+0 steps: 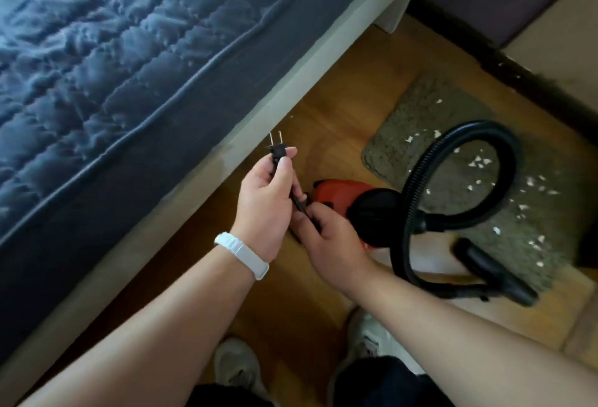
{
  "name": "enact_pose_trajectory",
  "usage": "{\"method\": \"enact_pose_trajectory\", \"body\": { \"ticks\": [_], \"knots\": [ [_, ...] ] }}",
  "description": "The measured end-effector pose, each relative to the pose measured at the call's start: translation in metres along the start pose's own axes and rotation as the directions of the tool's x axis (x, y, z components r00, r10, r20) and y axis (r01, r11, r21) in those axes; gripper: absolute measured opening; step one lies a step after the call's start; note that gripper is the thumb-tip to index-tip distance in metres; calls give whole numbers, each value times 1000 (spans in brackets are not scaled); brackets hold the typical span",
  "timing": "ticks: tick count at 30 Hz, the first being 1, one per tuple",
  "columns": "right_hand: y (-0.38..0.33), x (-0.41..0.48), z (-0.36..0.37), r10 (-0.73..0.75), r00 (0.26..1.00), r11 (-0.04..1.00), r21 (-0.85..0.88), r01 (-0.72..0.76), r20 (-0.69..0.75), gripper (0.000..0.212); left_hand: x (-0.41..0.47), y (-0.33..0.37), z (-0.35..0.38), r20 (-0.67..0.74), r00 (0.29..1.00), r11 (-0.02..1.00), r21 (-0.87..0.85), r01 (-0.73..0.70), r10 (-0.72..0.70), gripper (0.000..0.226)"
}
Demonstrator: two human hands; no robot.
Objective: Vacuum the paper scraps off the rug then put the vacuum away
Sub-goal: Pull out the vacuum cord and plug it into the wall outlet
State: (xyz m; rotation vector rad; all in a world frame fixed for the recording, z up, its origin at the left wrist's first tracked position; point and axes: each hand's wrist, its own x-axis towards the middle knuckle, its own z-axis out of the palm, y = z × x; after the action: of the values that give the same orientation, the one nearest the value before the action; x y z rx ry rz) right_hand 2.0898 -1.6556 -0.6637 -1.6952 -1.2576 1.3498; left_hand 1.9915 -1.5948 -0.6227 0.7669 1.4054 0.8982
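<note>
Two hands mid-air: left hand [262, 209] pinches plug [277, 149] prongs-up, right hand [330, 241] grips cord [296, 198].

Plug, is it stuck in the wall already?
No, the left hand holds the plug up in the air, its two metal prongs bare.

We see a red and black vacuum [343, 193] lying beside a grey shaggy rug [420, 122]; its black ribbed hose [504, 144] loops above the rug; white paper scraps [479, 162] dot the pile; our left grip [262, 206] pinches its plug [278, 149], prongs up; our right grip [330, 238] holds the cord [296, 196].
</note>
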Motion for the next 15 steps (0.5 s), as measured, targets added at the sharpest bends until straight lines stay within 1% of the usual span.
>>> {"method": "enact_pose_trajectory", "body": {
  "ticks": [2, 5, 9, 15],
  "knots": [
    [-35, -25, -20, 21, 999, 1000, -11, -22, -46, 35, -25, 36, 14, 28, 999, 1000, 16, 24, -25, 22],
    [-84, -54, -47, 59, 995, 998, 36, -56, -79, 31, -56, 88, 34, 57, 996, 998, -1, 63, -63, 21],
    [-147, -79, -85, 105, 986, 989, 116, -90, -128, 26, -86, 158, 65, 95, 992, 996, 24, 86, -88, 17],
    [-234, -93, -140, 122, 981, 943, 325, -68, -148, 25, -116, 257, 111, 145, 989, 995, 98, -6, -9, 13]
  ]
}}
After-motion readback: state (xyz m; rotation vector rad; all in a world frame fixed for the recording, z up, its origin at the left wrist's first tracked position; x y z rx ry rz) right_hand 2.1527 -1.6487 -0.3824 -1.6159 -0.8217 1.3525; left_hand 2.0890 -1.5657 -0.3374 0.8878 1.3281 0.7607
